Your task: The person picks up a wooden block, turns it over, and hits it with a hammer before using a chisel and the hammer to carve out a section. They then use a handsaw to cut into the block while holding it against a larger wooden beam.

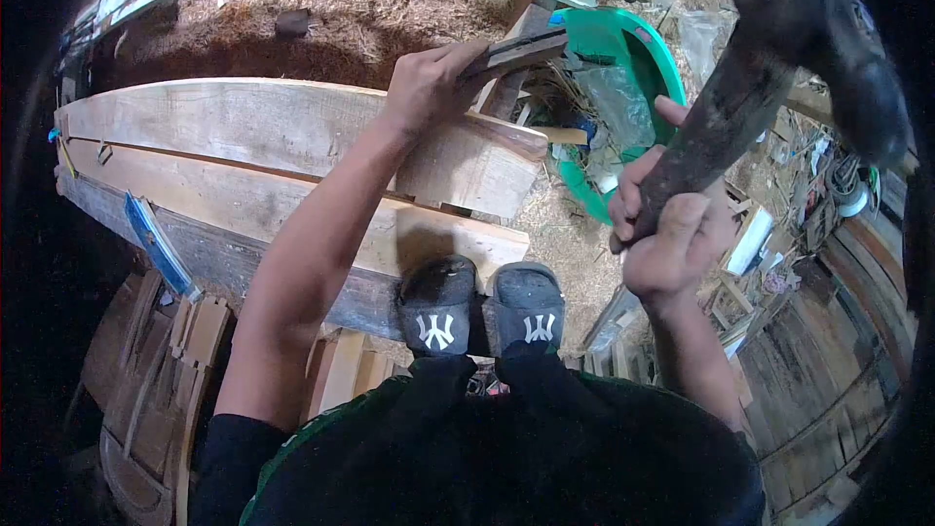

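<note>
My left hand (426, 83) grips a dark flat tool, likely a chisel (514, 52), held against the end of a thick wooden plank (243, 127). My right hand (662, 224) is closed around the dark handle of a heavy mallet (779, 29), raised up at the right, its head close to the camera. Both my feet in black slippers (484, 304) stand on the lower plank (292, 214).
A green plastic basin (643, 49) with scraps and a plastic bag sits past the plank's end. Sawdust covers the ground. Wood offcuts lie at lower left and right. A blue-handled tool (156, 244) rests on the plank's left side.
</note>
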Demonstrator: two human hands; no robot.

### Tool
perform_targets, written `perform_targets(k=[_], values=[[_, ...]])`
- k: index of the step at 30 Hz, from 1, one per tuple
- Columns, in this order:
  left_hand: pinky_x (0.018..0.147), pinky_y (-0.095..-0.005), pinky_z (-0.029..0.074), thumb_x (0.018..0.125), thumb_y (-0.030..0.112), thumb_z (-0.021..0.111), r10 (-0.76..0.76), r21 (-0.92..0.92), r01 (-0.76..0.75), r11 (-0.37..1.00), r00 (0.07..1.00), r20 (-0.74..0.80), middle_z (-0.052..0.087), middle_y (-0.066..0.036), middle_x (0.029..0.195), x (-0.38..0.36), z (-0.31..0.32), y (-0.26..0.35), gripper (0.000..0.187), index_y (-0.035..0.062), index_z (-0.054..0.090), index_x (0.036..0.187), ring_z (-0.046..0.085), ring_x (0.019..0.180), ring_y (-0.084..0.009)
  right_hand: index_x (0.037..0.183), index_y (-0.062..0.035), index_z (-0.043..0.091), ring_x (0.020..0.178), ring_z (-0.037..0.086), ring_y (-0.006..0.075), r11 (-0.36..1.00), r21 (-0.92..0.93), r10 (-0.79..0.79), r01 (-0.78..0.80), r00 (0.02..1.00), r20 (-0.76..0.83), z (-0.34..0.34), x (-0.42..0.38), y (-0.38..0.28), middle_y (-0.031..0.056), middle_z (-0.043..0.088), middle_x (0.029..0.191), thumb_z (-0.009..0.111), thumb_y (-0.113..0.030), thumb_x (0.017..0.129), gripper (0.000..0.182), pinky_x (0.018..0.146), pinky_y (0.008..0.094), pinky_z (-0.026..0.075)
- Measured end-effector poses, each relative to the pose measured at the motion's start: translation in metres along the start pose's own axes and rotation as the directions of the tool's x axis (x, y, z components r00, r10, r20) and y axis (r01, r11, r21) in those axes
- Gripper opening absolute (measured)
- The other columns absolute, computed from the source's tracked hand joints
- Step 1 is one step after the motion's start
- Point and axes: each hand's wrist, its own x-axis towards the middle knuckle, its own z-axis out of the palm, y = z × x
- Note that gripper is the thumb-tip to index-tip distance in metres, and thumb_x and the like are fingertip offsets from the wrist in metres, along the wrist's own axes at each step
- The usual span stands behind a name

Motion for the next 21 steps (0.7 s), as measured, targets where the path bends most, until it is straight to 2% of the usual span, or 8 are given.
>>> perform_targets(k=[2,4,6,8,11,14,19,21], values=[[0.070,-0.0379,0.060,0.081,0.015,0.079,-0.039,-0.009,0.040,0.999,0.998,0.052,0.074,-0.013,0.100,-0.001,-0.004,0.005,0.036,0.0087,0.069,0.115,0.074,0.082,-0.0300,0.139,-0.0007,0.055,0.060,0.051,0.0089,0.998,0.053,0.032,-0.023,0.983,-0.180,0.003,-0.017,0.048,0.0039,0.058,0.070,0.053,-0.017,0.103,0.039,0.052,0.0269,0.041],[0.076,-0.0368,0.060,0.080,0.011,0.080,-0.072,-0.011,0.073,0.997,0.993,0.096,0.074,-0.016,0.107,0.000,-0.008,0.007,0.041,0.0061,0.069,0.119,0.075,0.090,-0.0302,0.136,-0.0025,0.058,0.064,0.052,0.0093,0.923,-0.353,0.159,-0.150,0.987,-0.003,0.006,-0.014,0.063,0.0027,0.059,0.072,0.056,-0.017,0.102,0.037,0.056,0.0272,0.042],[0.076,-0.0364,0.060,0.079,0.011,0.080,-0.066,0.018,0.064,0.998,0.992,0.112,0.074,-0.015,0.107,0.002,-0.009,0.008,0.042,0.0059,0.069,0.119,0.075,0.090,-0.0298,0.132,-0.0003,0.060,0.065,0.050,0.0087,0.846,-0.482,0.281,-0.228,0.959,0.039,-0.005,-0.013,0.060,0.0000,0.057,0.071,0.056,-0.019,0.103,0.035,0.058,0.0278,0.042],[0.076,-0.0363,0.060,0.078,0.011,0.080,-0.070,0.014,0.069,0.998,0.993,0.099,0.074,-0.015,0.107,0.002,-0.008,0.007,0.043,0.0061,0.069,0.119,0.075,0.091,-0.0297,0.132,0.0010,0.059,0.062,0.048,0.0071,0.856,-0.371,0.380,-0.359,0.925,-0.019,-0.009,-0.024,0.059,-0.0029,0.053,0.069,0.054,-0.021,0.104,0.036,0.055,0.0267,0.039],[0.077,-0.0363,0.061,0.077,0.010,0.081,-0.078,0.012,0.077,0.997,0.993,0.086,0.074,-0.016,0.108,0.000,-0.007,0.002,0.044,0.0060,0.069,0.119,0.075,0.092,-0.0295,0.135,0.0015,0.057,0.058,0.044,0.0045,0.917,-0.175,0.345,-0.359,0.933,-0.102,-0.014,-0.033,0.055,-0.0041,0.049,0.068,0.051,-0.024,0.107,0.039,0.050,0.0235,0.036],[0.077,-0.0368,0.061,0.077,0.010,0.081,-0.076,-0.003,0.077,0.997,0.993,0.093,0.074,-0.016,0.108,-0.004,-0.007,0.000,0.044,0.0057,0.069,0.119,0.075,0.093,-0.0295,0.137,-0.0010,0.054,0.046,0.038,0.0034,0.946,-0.159,0.258,-0.282,0.954,-0.155,-0.020,-0.031,0.056,-0.0032,0.045,0.064,0.044,-0.036,0.109,0.046,0.041,0.0205,0.028],[0.077,-0.0375,0.061,0.077,0.011,0.082,-0.047,0.029,0.045,0.999,0.998,0.050,0.074,-0.017,0.108,-0.002,-0.004,0.003,0.045,0.0053,0.069,0.119,0.075,0.094,-0.0302,0.137,-0.0001,0.052,0.044,0.039,0.0047,0.918,-0.069,0.367,-0.390,0.903,-0.225,-0.021,-0.040,0.053,-0.0019,0.045,0.062,0.040,-0.038,0.110,0.048,0.040,0.0212,0.032],[0.077,-0.0379,0.061,0.077,0.012,0.082,-0.051,0.010,0.051,0.999,0.998,0.035,0.074,-0.018,0.108,-0.002,-0.002,0.001,0.043,0.0050,0.069,0.118,0.075,0.094,-0.0314,0.120,-0.0009,0.057,0.050,0.042,0.0036,0.885,0.038,0.454,-0.464,0.843,-0.288,-0.017,-0.046,0.050,-0.0027,0.046,0.065,0.046,-0.028,0.109,0.032,0.041,0.0200,0.033]])
